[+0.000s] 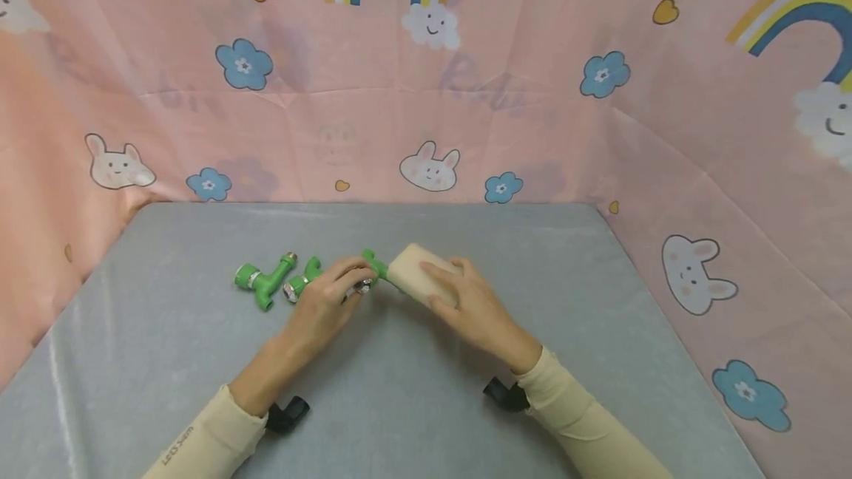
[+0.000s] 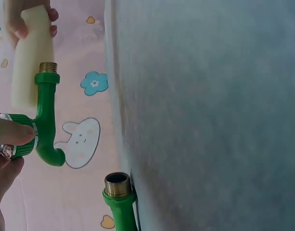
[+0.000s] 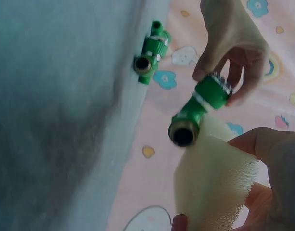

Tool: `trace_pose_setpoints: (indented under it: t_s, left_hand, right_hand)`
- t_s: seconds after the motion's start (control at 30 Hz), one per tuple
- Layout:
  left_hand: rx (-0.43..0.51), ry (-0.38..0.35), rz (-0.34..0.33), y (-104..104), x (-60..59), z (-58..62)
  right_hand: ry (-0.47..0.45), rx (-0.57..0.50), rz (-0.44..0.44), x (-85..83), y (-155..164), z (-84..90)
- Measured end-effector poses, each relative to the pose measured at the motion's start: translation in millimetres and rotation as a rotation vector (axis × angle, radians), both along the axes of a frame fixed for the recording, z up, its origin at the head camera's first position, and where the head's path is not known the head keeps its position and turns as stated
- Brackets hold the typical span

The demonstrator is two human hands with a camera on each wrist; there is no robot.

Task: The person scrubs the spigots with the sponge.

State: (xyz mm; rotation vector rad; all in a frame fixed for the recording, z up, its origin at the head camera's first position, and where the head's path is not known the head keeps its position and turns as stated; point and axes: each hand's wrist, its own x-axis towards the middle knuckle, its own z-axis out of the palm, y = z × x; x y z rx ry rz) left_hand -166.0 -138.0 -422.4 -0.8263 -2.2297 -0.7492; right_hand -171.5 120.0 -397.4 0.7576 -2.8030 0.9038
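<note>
Now you are wiping the green pipe fitting [image 2: 45, 120], held just above the counter [image 1: 426, 390]. Your left hand [image 1: 329, 298] pinches its collar end; your right hand [image 1: 466, 301] grips the sponge [image 1: 416, 272], touching the brass threaded end. Its long axis points toward the sponge. Next, I think, rub along the stem. Two other fittings [image 1: 262, 279] lie to the left.

A makeshift recording booth: a grey cloth-covered table [image 1: 599, 361] is walled far, left and right by a pink cartoon-printed fabric backdrop [image 1: 532, 124] showing rabbits, rainbows, flowers.
</note>
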Motion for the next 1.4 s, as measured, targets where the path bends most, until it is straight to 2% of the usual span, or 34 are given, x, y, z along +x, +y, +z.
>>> trace_pose_setpoints:
  t_s: [0.2,0.33,0.5,0.67,1.13,1.27,1.4]
  left_hand:
    - [0.008,-0.049,0.042,-7,-2.2,0.0]
    - [0.024,-0.080,0.068,-10,-3.8,-1.4]
    - [0.032,-0.119,0.073,-9,-4.2,-2.5]
    - [0.041,-0.152,0.076,-8,-3.4,-3.0]
    - [0.078,-0.235,0.124,-7,-4.8,4.8]
    - [0.107,-0.303,0.119,-8,-3.9,4.4]
    - [0.143,-0.388,0.124,-8,-1.1,5.6]
  right_hand:
    - [-0.045,0.017,-0.053,-7.1,11,5.9]
    - [-0.009,-0.021,-0.068,-9.1,15,7.4]
    - [0.060,-0.081,-0.003,-6.2,8,2.9]
    - [0.078,-0.076,0.072,-2.0,-3,-4.7]
    - [0.071,-0.027,0.004,-10.0,1,-0.6]
    - [0.052,-0.032,-0.031,-10.7,7,1.3]
    - [0.079,-0.066,-0.048,-10.9,13,2.4]
